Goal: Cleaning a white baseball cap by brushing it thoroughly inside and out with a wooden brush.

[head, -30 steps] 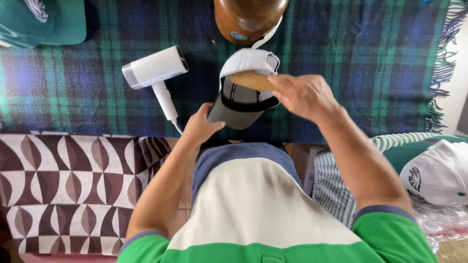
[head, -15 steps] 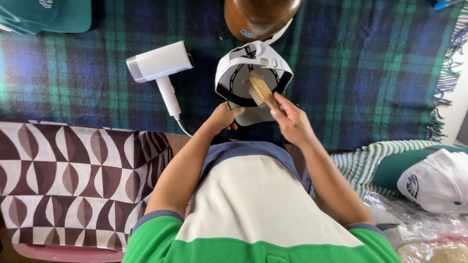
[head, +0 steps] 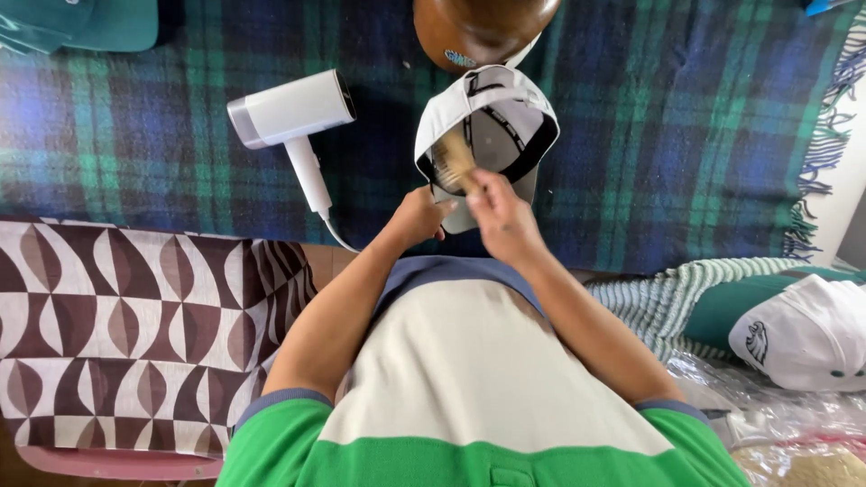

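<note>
Two hands worked one white baseball cap point(head: 492, 117), turned inside out above a plaid blanket point(head: 677, 135). Left hand point(head: 419, 216) closed on the brim's near edge, crown pointing away from that grip. Right hand point(head: 501, 212) closed around a wooden brush point(head: 454, 160), bristles inside the crown, just beyond its fingers. White hair dryer point(head: 289, 113) lay left of both grips.

Three caps: one white point(head: 487, 126), another white point(head: 807, 334), one green point(head: 81, 22). One hair dryer point(head: 293, 117), one brush point(head: 454, 160), one brown bowl point(head: 483, 27).
</note>
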